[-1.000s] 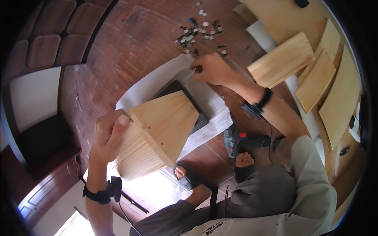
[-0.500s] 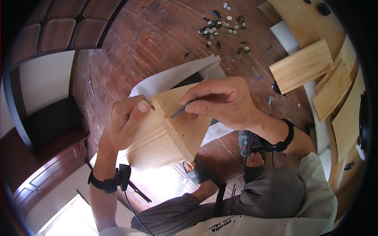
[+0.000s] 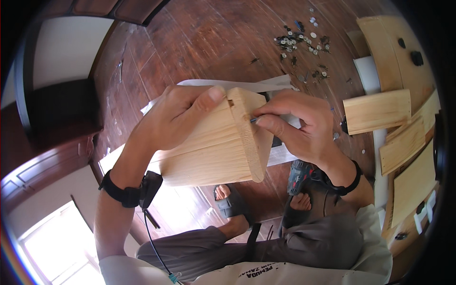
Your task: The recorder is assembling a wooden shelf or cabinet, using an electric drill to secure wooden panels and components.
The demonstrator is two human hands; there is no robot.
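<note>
L hand (image 3: 183, 118) is gripping the top edge of a pale wood assembly (image 3: 209, 154) at ctr of frame, thumb lying near the corner notch; R hand (image 3: 306, 126), just right of ctr, is pinching a thin blue pin (image 3: 253, 119) btwn thumb + index at the assembly's end panel, can't tell if tip's inserted. Drill (image 3: 297, 178) is lying on the floor (image 3: 209, 52) lower right of ctr, hardware pile (image 3: 289, 46) is sitting upper right, loose boards (image 3: 377, 111) are lying far right.
</note>
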